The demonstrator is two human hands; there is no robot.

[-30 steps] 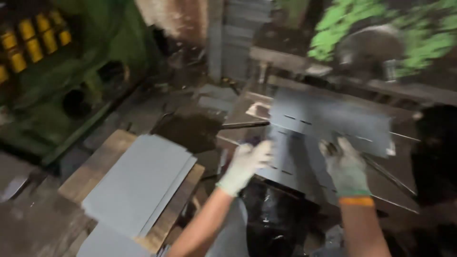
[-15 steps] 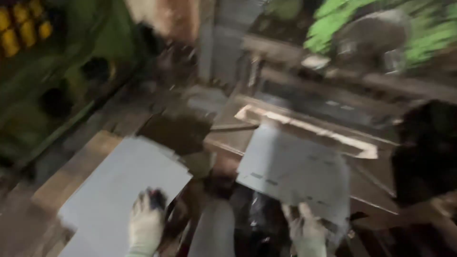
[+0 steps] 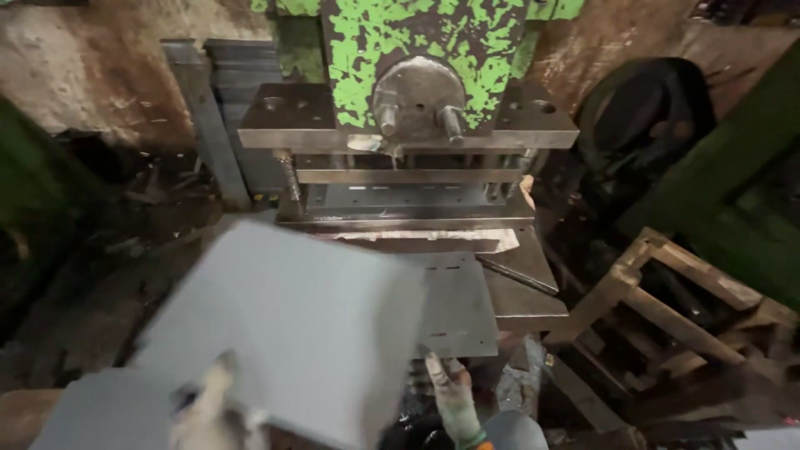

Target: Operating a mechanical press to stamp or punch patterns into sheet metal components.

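My left hand (image 3: 208,404), in a pale glove and blurred, grips the near edge of a large grey metal sheet (image 3: 292,325) and holds it lifted and tilted in front of the press. My right hand (image 3: 448,385), in a dirty glove, holds the near edge of a second grey sheet (image 3: 457,304) with small slots, which lies flat on the press bed (image 3: 525,304). Behind stands the green, paint-chipped press (image 3: 417,50) with its steel die set (image 3: 408,167).
A stack of grey sheets (image 3: 100,412) lies at the lower left. A wooden pallet frame (image 3: 675,308) stands at the right, with dark machinery behind it. Upright metal plates (image 3: 217,108) lean against the wall at the back left. The floor is dark and littered.
The view has swung up toward the press. My left hand has lifted a grey sheet off the stack at the left. My right hand has stayed on the slotted sheet's near edge.
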